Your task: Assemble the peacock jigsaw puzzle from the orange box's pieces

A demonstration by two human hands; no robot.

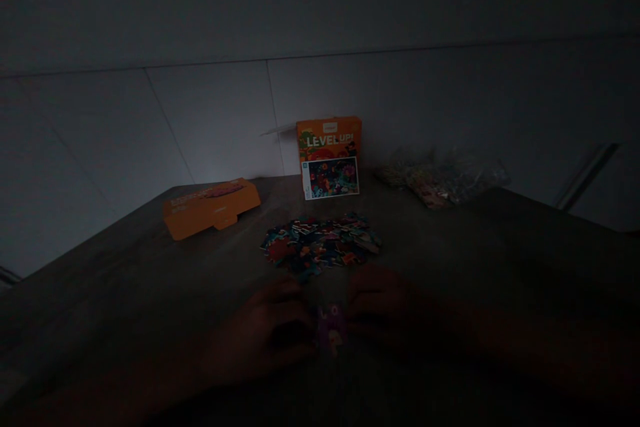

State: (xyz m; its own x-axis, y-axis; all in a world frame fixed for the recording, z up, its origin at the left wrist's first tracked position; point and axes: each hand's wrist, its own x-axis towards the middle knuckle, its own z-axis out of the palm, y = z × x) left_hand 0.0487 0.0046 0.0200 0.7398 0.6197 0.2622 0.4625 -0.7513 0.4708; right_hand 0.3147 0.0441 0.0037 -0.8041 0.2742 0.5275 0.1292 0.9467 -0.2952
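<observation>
Fingers of the left hand (275, 323) and the right hand (377, 300) curl inward from either side of a purple piece (330, 321) at the near middle of the tabletop (125, 260). Both sets are bent rather than spread; in the dim light one cannot tell whether they pinch the piece or merely rest at its left and right edges. The piece carries pale lettering along its far side, and whether it is one part or several joined cannot be made out.

Just beyond the hands lies a loose heap of jigsaw pieces (320, 243). Farther off, an upright orange box (330, 128) stands near the wall (220, 120), with a picture card (333, 179) in front of its lower part. To the left lies an orange carton (213, 211); to the far right, clear plastic bags (450, 177).

Handling, by judgement: the purple piece is probably light, fairly stiff card, with a smooth printed face that may slide under a fingertip. Its opposite side edges offer the best hold; any narrow tabs would crease most easily, so light pressure suits them.
</observation>
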